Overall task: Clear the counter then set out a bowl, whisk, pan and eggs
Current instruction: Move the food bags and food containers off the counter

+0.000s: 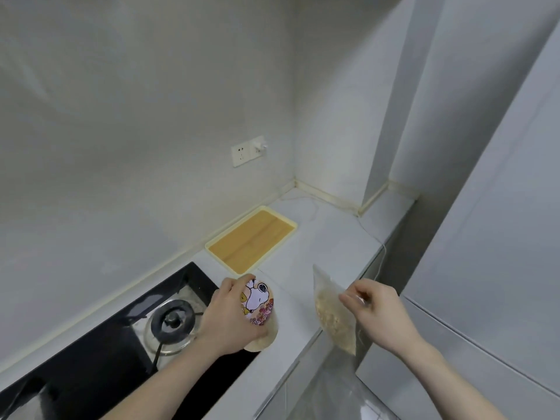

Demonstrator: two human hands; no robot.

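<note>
My left hand (231, 321) grips a cup with a cartoon dog print (259, 304), tilted on its side just above the white counter (306, 256) beside the stove. My right hand (374, 310) pinches the top of a clear plastic bag of pale grains (331, 313), which hangs near the counter's front edge. No bowl, whisk, pan or eggs are in view.
A black gas stove (127, 338) with one burner (172, 321) fills the lower left. A yellow-rimmed wooden tray (251, 239) lies against the back wall. A wall socket (247, 150) sits above it. A white panel (485, 283) stands at the right.
</note>
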